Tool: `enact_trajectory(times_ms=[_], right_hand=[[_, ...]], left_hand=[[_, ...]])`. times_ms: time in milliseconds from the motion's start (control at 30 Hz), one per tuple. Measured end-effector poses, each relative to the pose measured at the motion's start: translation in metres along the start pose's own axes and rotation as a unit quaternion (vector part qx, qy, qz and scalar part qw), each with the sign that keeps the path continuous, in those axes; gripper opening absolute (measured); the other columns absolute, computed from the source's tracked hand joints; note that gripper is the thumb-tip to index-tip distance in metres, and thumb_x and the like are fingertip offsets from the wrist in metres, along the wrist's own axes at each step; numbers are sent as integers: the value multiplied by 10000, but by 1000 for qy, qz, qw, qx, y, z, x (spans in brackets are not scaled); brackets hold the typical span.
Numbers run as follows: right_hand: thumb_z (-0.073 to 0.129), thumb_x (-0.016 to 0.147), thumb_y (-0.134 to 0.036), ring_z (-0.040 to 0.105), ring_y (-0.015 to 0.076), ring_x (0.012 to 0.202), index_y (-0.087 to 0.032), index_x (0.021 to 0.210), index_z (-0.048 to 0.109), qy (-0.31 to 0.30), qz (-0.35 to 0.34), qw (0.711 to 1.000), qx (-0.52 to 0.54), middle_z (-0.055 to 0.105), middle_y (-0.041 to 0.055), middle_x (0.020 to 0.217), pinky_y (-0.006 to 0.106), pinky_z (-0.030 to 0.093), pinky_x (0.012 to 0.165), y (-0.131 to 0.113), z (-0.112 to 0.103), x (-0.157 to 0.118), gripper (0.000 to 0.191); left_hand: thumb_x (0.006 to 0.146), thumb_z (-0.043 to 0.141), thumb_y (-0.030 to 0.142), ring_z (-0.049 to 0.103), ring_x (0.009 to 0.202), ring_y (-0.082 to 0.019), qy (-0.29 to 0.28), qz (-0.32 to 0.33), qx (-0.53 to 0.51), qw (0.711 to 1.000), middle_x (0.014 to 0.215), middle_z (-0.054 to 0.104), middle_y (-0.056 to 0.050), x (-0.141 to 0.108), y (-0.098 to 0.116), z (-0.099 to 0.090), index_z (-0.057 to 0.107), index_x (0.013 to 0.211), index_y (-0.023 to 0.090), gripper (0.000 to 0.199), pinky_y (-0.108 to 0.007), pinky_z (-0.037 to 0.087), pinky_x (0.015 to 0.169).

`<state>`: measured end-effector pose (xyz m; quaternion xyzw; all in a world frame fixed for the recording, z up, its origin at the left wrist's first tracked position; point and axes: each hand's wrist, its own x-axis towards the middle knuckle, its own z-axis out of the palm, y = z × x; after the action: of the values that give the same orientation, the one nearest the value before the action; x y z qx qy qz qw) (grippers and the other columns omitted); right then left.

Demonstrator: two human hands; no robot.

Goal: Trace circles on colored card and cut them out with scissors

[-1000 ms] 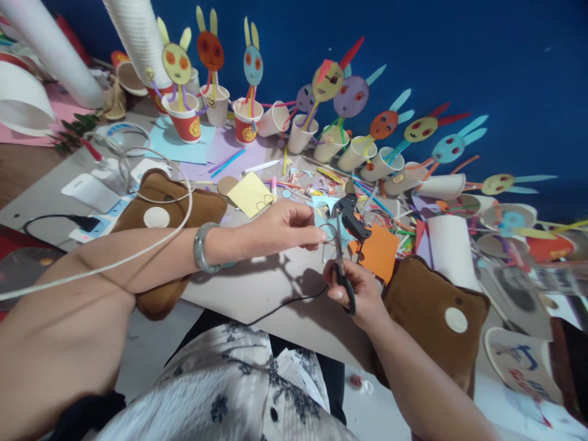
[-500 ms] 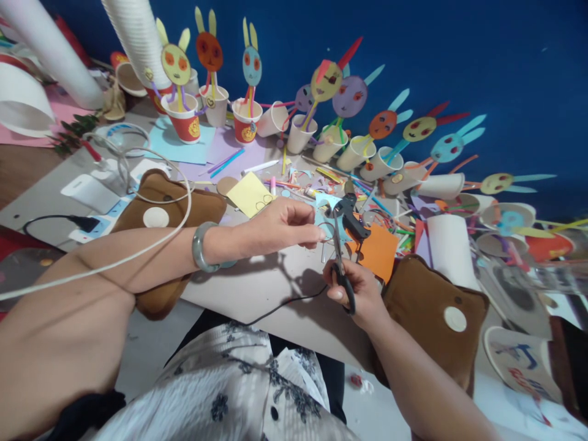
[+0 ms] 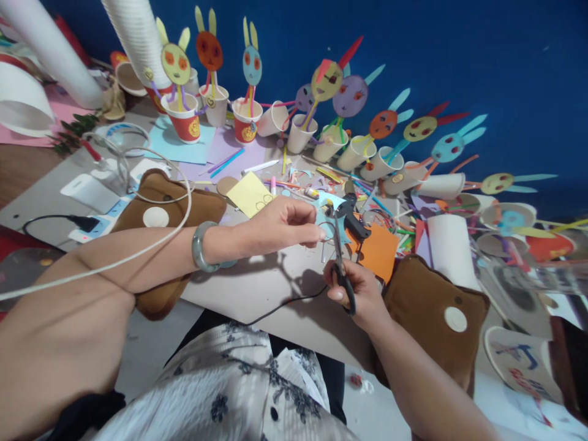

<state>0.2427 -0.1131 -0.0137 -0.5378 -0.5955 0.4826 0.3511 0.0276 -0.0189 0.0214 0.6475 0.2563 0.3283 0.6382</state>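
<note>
My left hand [image 3: 280, 225] is closed in a pinch on a small piece of light-blue paper [image 3: 323, 214] with a drawn round outline. My right hand [image 3: 364, 295] is wrapped round the black handles of a pair of scissors [image 3: 339, 242]. The blades point away from me and stand at the right side of the blue paper. Whether they are biting into it is too small to tell. Just behind the scissors lies a black glue gun [image 3: 354, 219], beside a sheet of orange paper [image 3: 380, 251]. Left of my left hand is yellow paper [image 3: 248, 195] with drawn outlines.
Paper cups with rabbit-faced figures, such as a red cup [image 3: 184, 122], line the back. Brown cushions [image 3: 432, 312] lie right and under my left forearm. A white cable [image 3: 114, 260] crosses that arm. Paper scraps [image 3: 301, 177] litter the middle. A power strip [image 3: 94, 226] sits left.
The light-blue paper and the scissor blades have shifted very slightly between my hands. Both hands keep almost the same place and grip.
</note>
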Motion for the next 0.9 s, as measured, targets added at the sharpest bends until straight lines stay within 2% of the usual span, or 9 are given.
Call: enact_trajectory(times_ms=[533, 700, 900], right_hand=[[788, 608, -812, 350, 110, 534, -208, 601, 512, 0, -5, 1000, 3, 456, -34, 561, 270, 268, 506, 1, 0, 0, 664], [788, 613, -809, 351, 106, 533, -205, 598, 499, -5, -6, 1000, 9, 465, -36, 570, 268, 268, 513, 2, 1, 0, 670], [765, 657, -801, 377, 111, 544, -204, 619, 505, -26, -20, 999, 0, 486, -29, 596, 269, 284, 522, 6, 2, 0, 651]], left_hand=[[804, 680, 279, 452, 578, -68, 7, 30, 11, 999, 577, 500, 37, 1, -2, 0, 485, 604, 171, 299, -221, 364, 563], [810, 726, 379, 478, 593, -78, -6, 32, 27, 999, 615, 532, 23, 1, -6, 0, 487, 626, 167, 368, -224, 379, 563], [852, 661, 337, 479, 596, -72, -20, 29, 35, 999, 623, 538, 27, -1, -9, 1, 525, 658, 157, 298, -211, 384, 562]])
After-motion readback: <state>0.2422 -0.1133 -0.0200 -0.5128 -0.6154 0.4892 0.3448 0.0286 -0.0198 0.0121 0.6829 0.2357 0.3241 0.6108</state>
